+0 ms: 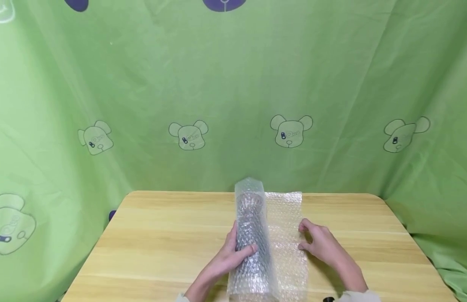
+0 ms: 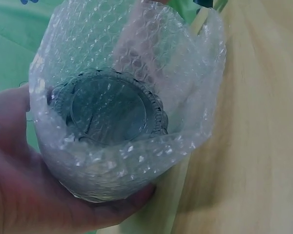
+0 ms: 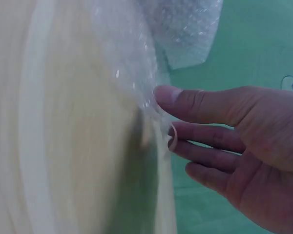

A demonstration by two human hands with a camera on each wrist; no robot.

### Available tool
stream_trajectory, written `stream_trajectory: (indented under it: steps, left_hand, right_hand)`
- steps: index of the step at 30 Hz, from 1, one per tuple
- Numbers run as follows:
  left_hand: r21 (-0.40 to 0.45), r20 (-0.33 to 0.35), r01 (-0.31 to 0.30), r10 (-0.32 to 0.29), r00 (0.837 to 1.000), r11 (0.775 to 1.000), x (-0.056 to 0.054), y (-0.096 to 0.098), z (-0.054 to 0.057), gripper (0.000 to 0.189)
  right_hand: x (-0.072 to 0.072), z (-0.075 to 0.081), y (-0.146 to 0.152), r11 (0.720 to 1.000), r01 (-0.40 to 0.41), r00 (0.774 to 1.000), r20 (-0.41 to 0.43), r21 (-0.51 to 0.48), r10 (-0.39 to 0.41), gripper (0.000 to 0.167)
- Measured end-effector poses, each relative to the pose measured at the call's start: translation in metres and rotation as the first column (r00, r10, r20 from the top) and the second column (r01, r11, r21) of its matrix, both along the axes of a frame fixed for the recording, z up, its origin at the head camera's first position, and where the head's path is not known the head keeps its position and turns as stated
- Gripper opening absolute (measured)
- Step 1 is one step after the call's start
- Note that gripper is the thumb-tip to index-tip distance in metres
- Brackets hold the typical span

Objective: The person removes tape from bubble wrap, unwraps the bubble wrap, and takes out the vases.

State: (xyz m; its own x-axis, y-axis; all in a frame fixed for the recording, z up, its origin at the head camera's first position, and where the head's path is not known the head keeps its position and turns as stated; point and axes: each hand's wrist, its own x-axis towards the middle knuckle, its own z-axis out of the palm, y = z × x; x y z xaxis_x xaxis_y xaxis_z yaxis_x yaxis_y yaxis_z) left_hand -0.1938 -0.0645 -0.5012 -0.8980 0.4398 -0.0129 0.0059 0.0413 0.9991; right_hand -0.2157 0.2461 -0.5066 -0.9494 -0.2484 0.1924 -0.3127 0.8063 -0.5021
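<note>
A tall blue-grey glass vessel (image 2: 110,109) lies rolled inside clear bubble wrap (image 1: 286,230), and its round, scalloped end shows in the left wrist view. My left hand (image 1: 229,256) grips the wrapped vessel from its left side, thumb across the top. A single layer of the wrap extends to the right of the roll. At that layer's right edge, my right hand (image 1: 324,244) holds the plastic with thumb and fingertips. The right wrist view has the thumb (image 3: 190,102) on the wrap's edge, other fingers bent below it.
Under the work is a light wooden table (image 1: 161,235) with rounded far corners. Green fabric (image 1: 225,84) printed with bear heads hangs behind and on both sides. The roll's far end reaches the table's back edge.
</note>
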Motion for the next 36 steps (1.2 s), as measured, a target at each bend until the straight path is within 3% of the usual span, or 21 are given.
stream_trajectory:
  steps: [3,8,13,16,18,23,27,29,31,33,36]
  left_hand:
    - [-0.021,-0.009,0.013,-0.013,1.000,1.000,0.003,0.000,0.001,0.103]
    - [-0.099,-0.020,-0.015,0.013,1.000,0.995,0.007,-0.003,0.007,0.110]
    - [-0.115,-0.069,-0.051,0.043,0.997,0.992,0.010,-0.003,0.010,0.112]
    - [-0.186,-0.158,-0.093,0.064,0.985,0.978,0.012,-0.004,0.013,0.112]
    - [-0.261,-0.225,-0.128,0.069,0.972,0.957,0.015,-0.002,0.017,0.111]
    - [-0.443,-0.391,-0.204,0.016,0.920,0.873,0.023,0.010,0.037,0.105]
    - [-0.586,-0.500,-0.238,-0.114,0.859,0.775,0.026,0.025,0.057,0.097]
    - [-0.653,-0.511,-0.228,-0.198,0.836,0.723,0.027,0.030,0.064,0.087]
    - [-0.714,-0.495,-0.212,-0.268,0.826,0.667,0.027,0.035,0.068,0.074]
    - [-0.759,-0.466,-0.193,-0.312,0.828,0.622,0.028,0.038,0.070,0.062]
    - [-0.786,-0.434,-0.183,-0.316,0.844,0.590,0.030,0.039,0.068,0.058]
  right_hand:
    - [0.007,0.007,-0.006,1.000,-0.011,0.999,-0.050,0.005,0.011,0.048]
    - [0.015,0.022,-0.019,0.999,-0.022,0.992,-0.126,0.031,0.025,0.055]
    - [0.019,0.019,-0.027,0.999,-0.041,0.998,-0.044,0.011,0.042,0.063]
    - [0.020,0.012,-0.028,0.998,-0.059,0.998,0.034,0.000,0.059,0.070]
    - [0.022,0.007,-0.027,0.998,-0.066,0.995,0.078,-0.006,0.067,0.073]
    - [0.024,-0.001,-0.022,0.998,-0.066,0.992,0.110,0.005,0.065,0.075]
    - [0.024,-0.001,-0.021,0.997,-0.076,0.993,0.090,0.021,0.073,0.072]
    - [0.024,0.000,-0.021,0.997,-0.080,0.993,0.088,0.024,0.077,0.071]
    - [0.025,0.001,-0.022,0.996,-0.084,0.992,0.101,0.029,0.080,0.068]
    - [0.026,0.002,-0.023,0.996,-0.086,0.988,0.130,0.038,0.080,0.065]
    - [0.029,0.004,-0.025,0.995,-0.090,0.981,0.179,0.046,0.080,0.064]
